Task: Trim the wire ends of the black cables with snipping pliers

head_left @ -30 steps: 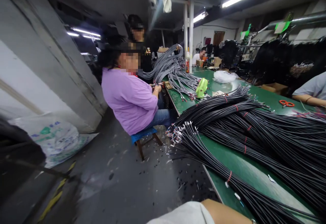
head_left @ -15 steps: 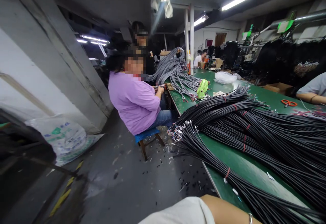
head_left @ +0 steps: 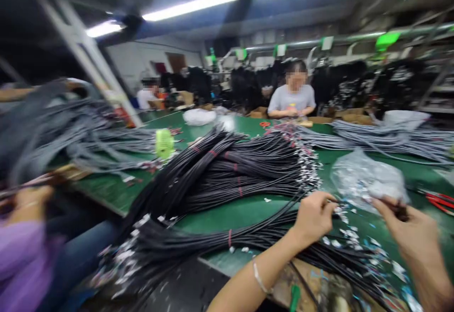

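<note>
- Cables (head_left: 209, 175), black and piled on the table (head_left: 220, 220), lie beyond and left of the left hand (head_left: 315, 215); en masse they should be heavy, springy and a bit slippery.
- Near bundle (head_left: 191, 241) passes under the left forearm; likely bendy but stiff, best gripped around its middle.
- Bag (head_left: 369, 175), clear plastic, sits beyond and between both hands.
- Left hand: fingertips drawn narrow above the bundle's right part; I cannot tell whether they pinch anything.
- Right hand (head_left: 407, 227): fingers curled, just nearer than the bag; blur hides whether it holds something.
- Red handles (head_left: 440, 202) lie just right of the right hand.
- Tie (head_left: 230, 237), red, rings the bundle left of the left hand; a sensible hold.
- Ends (head_left: 308, 165), thin and pale, beyond the left hand, look fragile; avoid pulling there.
</note>
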A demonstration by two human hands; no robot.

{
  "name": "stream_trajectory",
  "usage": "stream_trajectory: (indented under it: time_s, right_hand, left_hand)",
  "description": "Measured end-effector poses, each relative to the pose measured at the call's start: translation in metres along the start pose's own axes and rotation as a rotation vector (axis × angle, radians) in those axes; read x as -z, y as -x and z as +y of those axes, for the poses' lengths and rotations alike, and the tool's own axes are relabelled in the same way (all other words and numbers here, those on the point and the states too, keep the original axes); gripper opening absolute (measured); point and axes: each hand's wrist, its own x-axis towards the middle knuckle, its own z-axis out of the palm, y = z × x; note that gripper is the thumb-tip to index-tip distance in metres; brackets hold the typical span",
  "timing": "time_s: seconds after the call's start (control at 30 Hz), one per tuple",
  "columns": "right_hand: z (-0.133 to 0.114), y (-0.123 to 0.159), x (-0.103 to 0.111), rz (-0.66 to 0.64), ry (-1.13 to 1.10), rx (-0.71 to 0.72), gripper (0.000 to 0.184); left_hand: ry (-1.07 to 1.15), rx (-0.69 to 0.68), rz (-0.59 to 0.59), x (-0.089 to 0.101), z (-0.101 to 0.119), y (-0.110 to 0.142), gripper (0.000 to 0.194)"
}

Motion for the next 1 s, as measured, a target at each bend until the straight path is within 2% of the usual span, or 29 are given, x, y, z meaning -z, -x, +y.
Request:
stream_trajectory:
  time_s: [0.1,0.23,0.37,0.47,0.73,0.9,1.0]
  right_hand:
    - [0.014,-0.002,0.006,-0.052,0.099,-0.015,0.015]
    - [-0.003,0.008,-0.002,-0.124,0.085,0.030,0.018]
    - [-0.031,0.022,-0.007,-0.196,-0.044,0.090,0.026]
    - [-0.045,0.029,-0.006,-0.219,-0.137,0.136,0.026]
    - [-0.051,0.035,-0.005,-0.183,-0.256,0.126,0.018]
    - [-0.048,0.038,-0.009,-0.170,-0.294,0.044,0.012]
    - [-0.046,0.039,-0.011,-0.170,-0.341,-0.017,0.012]
  left_hand:
    - [0.075,0.016,0.006,0.010,0.002,-0.006,0.036]
    - [0.101,0.005,-0.010,0.013,0.011,-0.001,0.027]
    - [0.082,0.016,0.008,0.012,0.016,0.002,0.020]
    - [0.076,0.016,0.015,0.011,0.017,0.003,0.018]
    - [0.101,0.002,0.009,0.009,0.020,0.009,0.014]
    - [0.213,0.122,-0.044,0.001,0.014,0.012,0.016]
    - [0.350,0.228,-0.135,-0.003,0.009,0.009,0.026]
